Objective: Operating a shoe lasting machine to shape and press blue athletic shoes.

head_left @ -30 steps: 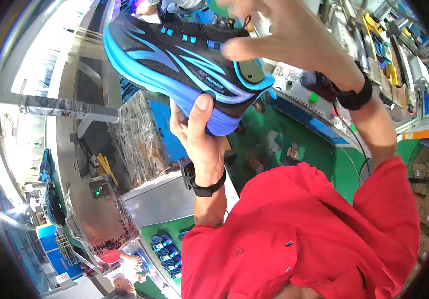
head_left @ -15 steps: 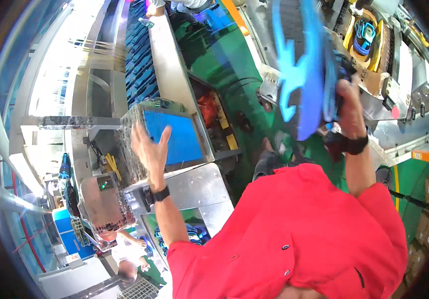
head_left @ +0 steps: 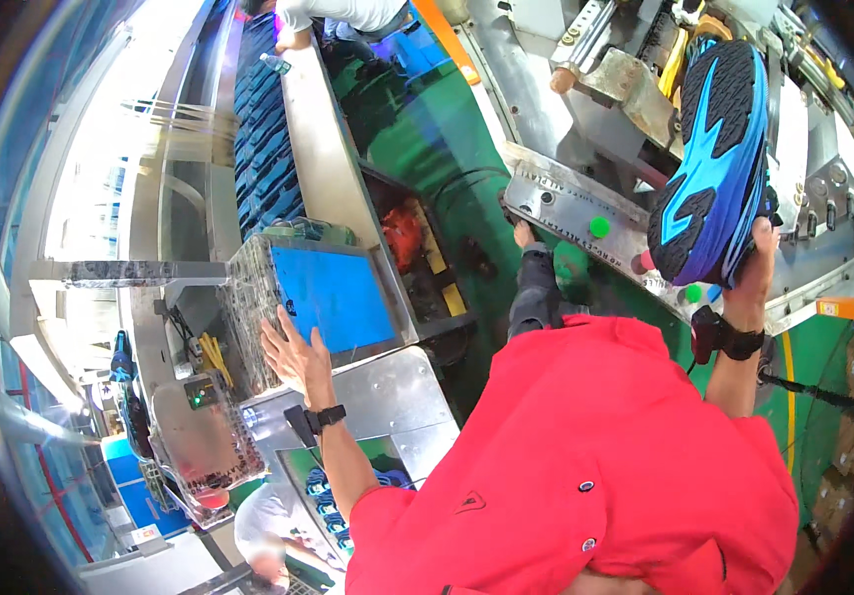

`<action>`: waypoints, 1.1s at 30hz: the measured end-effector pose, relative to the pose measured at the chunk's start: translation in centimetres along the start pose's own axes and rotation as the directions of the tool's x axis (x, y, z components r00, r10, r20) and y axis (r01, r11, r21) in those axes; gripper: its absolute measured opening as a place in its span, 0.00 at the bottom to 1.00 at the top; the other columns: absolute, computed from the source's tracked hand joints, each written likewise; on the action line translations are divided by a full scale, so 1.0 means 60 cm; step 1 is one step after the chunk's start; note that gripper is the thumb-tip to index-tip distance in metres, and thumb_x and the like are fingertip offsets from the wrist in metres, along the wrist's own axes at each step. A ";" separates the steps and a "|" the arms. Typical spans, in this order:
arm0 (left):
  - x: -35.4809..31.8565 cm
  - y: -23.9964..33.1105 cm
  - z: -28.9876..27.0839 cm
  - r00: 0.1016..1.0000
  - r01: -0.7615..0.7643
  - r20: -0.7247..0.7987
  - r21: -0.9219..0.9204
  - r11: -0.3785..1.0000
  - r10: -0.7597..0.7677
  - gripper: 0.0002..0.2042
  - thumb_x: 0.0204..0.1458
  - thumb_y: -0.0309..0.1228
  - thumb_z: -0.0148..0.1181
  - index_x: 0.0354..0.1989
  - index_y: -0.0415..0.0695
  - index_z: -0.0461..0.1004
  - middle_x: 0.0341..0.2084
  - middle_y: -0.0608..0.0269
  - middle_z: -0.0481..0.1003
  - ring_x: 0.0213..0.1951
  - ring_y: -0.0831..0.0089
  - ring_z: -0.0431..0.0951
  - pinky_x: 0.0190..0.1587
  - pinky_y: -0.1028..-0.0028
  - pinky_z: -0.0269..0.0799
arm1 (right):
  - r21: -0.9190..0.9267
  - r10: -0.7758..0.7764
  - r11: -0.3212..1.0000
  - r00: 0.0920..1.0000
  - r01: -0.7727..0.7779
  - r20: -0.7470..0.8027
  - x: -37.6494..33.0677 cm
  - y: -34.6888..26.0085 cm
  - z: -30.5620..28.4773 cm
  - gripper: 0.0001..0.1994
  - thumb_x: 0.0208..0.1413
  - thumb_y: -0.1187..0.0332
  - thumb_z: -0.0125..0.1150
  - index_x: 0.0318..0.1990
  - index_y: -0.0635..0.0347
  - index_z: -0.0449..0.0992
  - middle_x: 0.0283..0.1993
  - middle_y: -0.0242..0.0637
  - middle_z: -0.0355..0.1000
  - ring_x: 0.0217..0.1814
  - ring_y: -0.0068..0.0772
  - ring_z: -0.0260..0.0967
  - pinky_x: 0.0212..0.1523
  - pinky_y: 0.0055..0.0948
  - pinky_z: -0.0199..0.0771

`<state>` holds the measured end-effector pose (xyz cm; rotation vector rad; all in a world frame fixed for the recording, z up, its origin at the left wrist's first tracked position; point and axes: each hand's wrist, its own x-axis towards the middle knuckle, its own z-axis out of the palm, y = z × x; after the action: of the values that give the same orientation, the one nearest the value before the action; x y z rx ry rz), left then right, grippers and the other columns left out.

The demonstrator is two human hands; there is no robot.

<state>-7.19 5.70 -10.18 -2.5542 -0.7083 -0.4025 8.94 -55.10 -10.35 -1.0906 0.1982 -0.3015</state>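
So right now my right hand (head_left: 759, 260) has its grip wrapped around the heel end of a blue and black shoe (head_left: 712, 164), sole facing the camera, up in the upper right of the frame. It's held against the metal machine (head_left: 585, 213) there, the one with the green buttons on its plate, but I can't tell whether the shoe is actually seated on anything or just hovering in front of it.

My left hand (head_left: 293, 349) is over at the left centre, fingers spread flat and holding nothing, palm resting on the edge of a wire-sided tray with a blue panel (head_left: 333, 293) on the steel counter (head_left: 387, 392).

As for progress, I'd say the shoe is picked up and brought to the machine, so that bit's done. Loading or pressing it looks like what's left. A row of blue shoes (head_left: 263, 149) sits on the belt at the upper left, so plenty more to go, I reckon.
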 end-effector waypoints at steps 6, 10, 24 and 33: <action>0.002 0.003 -0.008 1.000 -0.009 -0.012 0.011 1.000 0.009 0.44 0.44 0.39 0.74 0.72 0.56 0.59 0.68 0.46 0.61 0.65 0.46 0.63 0.63 0.51 0.64 | -0.032 0.130 0.991 0.991 -0.129 0.038 0.017 0.010 0.039 0.35 0.55 0.49 0.67 0.64 0.62 0.66 0.56 0.36 0.73 0.54 0.32 0.74 0.55 0.35 0.74; 0.002 0.004 -0.011 1.000 -0.005 0.013 -0.006 1.000 0.005 0.43 0.45 0.38 0.73 0.72 0.54 0.58 0.68 0.45 0.60 0.66 0.45 0.62 0.64 0.50 0.62 | -0.032 0.182 0.983 0.983 -0.181 0.017 0.022 0.037 0.064 0.34 0.54 0.49 0.70 0.62 0.62 0.69 0.53 0.36 0.75 0.51 0.30 0.76 0.55 0.34 0.75; 0.003 0.006 -0.006 1.000 -0.004 0.002 0.011 1.000 0.004 0.43 0.46 0.44 0.72 0.72 0.54 0.59 0.68 0.43 0.59 0.66 0.43 0.62 0.64 0.47 0.62 | -0.004 0.209 0.978 0.969 -0.211 0.133 -0.010 0.070 0.069 0.35 0.54 0.50 0.70 0.62 0.65 0.68 0.52 0.38 0.77 0.48 0.31 0.78 0.50 0.34 0.79; 0.003 0.009 -0.007 1.000 -0.004 -0.007 0.021 1.000 0.004 0.42 0.46 0.45 0.73 0.71 0.54 0.60 0.68 0.44 0.60 0.66 0.43 0.62 0.64 0.48 0.62 | -0.047 0.255 0.967 0.962 -0.251 0.100 -0.002 0.097 0.077 0.31 0.52 0.49 0.71 0.57 0.62 0.72 0.46 0.32 0.77 0.40 0.26 0.77 0.43 0.30 0.79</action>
<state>-6.79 5.15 -9.95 -2.5331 -0.7011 -0.4000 11.03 -48.72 -13.46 -1.0977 0.2469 -0.0111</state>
